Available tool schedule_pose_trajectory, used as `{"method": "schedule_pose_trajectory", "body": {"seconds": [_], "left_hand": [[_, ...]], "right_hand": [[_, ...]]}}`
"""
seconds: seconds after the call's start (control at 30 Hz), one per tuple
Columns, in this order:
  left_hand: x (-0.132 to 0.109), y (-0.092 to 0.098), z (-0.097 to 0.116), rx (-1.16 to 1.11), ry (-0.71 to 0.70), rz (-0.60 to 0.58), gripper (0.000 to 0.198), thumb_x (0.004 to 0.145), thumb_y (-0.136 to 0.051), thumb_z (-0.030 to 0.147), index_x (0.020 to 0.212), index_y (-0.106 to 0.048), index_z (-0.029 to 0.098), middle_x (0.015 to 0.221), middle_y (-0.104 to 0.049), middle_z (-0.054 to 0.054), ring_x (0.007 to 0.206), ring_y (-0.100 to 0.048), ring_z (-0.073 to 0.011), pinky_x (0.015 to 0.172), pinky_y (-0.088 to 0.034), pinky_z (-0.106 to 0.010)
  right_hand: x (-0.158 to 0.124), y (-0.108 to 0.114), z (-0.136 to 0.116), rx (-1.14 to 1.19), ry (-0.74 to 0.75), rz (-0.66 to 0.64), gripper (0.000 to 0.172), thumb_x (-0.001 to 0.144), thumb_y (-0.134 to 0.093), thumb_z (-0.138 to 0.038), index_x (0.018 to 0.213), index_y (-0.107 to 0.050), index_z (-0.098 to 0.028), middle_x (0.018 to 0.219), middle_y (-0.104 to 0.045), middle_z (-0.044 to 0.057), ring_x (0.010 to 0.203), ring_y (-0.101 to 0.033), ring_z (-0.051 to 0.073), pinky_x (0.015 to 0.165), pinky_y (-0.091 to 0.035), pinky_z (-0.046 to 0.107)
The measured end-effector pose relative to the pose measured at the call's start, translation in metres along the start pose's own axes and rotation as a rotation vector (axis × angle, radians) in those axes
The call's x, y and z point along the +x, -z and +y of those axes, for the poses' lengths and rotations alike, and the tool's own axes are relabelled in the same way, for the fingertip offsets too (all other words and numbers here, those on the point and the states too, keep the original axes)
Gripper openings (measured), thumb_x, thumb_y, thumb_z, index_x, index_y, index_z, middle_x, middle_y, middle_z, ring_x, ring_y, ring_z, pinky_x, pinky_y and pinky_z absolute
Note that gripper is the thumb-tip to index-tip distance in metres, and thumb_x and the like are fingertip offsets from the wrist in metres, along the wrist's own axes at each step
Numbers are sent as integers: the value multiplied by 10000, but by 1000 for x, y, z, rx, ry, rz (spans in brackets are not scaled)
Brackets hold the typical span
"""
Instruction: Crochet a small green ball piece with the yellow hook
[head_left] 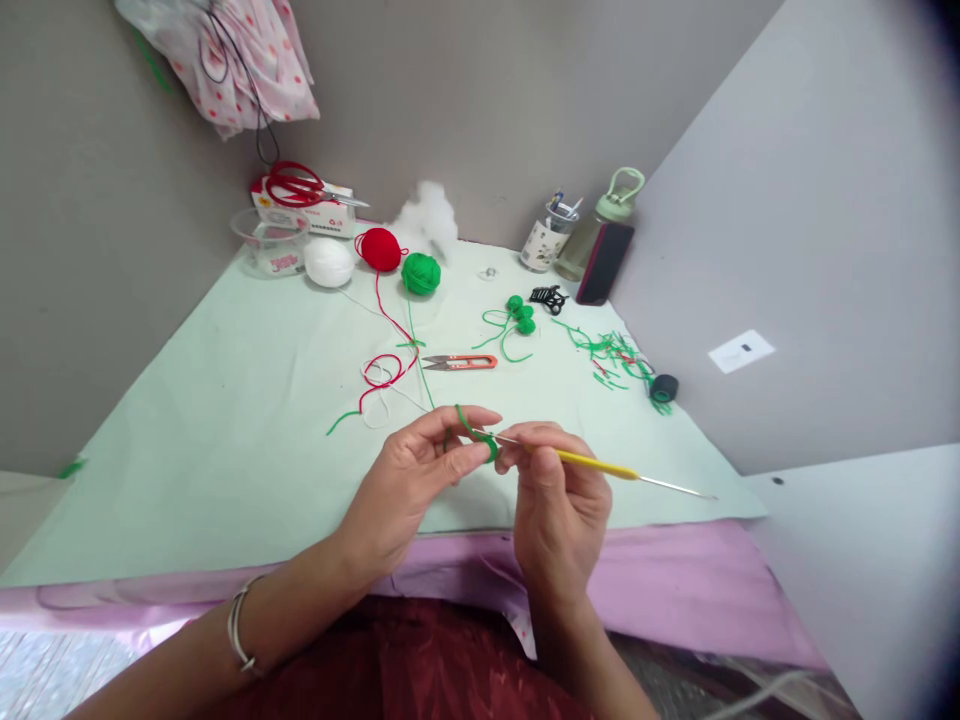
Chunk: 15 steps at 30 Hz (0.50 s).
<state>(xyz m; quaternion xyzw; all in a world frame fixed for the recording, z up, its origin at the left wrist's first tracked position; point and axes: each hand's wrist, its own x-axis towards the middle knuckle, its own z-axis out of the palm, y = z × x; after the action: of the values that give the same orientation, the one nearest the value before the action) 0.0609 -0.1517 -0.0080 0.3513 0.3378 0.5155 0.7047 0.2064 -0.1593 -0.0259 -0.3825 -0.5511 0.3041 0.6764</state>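
Observation:
My left hand (420,470) pinches a small piece of green crochet (492,449) between thumb and fingers, and green yarn loops over its index finger. In my right hand (562,490) is a crochet hook (600,464) with a yellow handle and metal ends. One tip of the hook meets the green piece; the other points out to the right. Both hands are above the table's front part. A green yarn ball (421,274) lies further back, its strand running toward my left hand. Orange thread snips (460,362) rest just beyond my hands.
White (329,263) and red (381,250) yarn balls sit back left, near a clear tub (274,250) and red scissors (296,187). Small green crocheted balls (524,318) lie centre right, yarn scraps (611,350) further right. A phone (604,264) leans against a bottle (585,240).

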Motion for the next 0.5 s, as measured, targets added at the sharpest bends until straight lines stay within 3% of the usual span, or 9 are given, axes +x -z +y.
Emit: {"method": "schedule_pose_trajectory", "body": {"seconds": [0.2,0.4,0.5], "left_hand": [[1,-3,5,-8,139,-16,448,829,-887,352,1250,-787,236,820,-596,18,732,-463,-126,693,-352,-278],[1,-4,6,-27,148,11,321,791,-899,342,1050,-779,194,799,-617,14,684,-434,-116,627,-293,-272],[2,-5,7,-16,117,17,267,772,-909,338,942,-764,192,762,-597,24,671,-419,-117,613,-289,-269]], "right_hand": [[4,1,-2,-155,172,16,179,1022,-639,-175,1028,-793,-266,866,-756,13,767,-682,165,703,-565,330],[11,9,-2,-20,-40,39,178,1044,-622,-250,958,-776,-231,829,-729,2,692,-672,133,665,-553,295],[10,11,-5,-3,-14,65,192,1053,-605,-244,966,-777,-241,839,-730,-1,684,-655,126,658,-541,291]]}}
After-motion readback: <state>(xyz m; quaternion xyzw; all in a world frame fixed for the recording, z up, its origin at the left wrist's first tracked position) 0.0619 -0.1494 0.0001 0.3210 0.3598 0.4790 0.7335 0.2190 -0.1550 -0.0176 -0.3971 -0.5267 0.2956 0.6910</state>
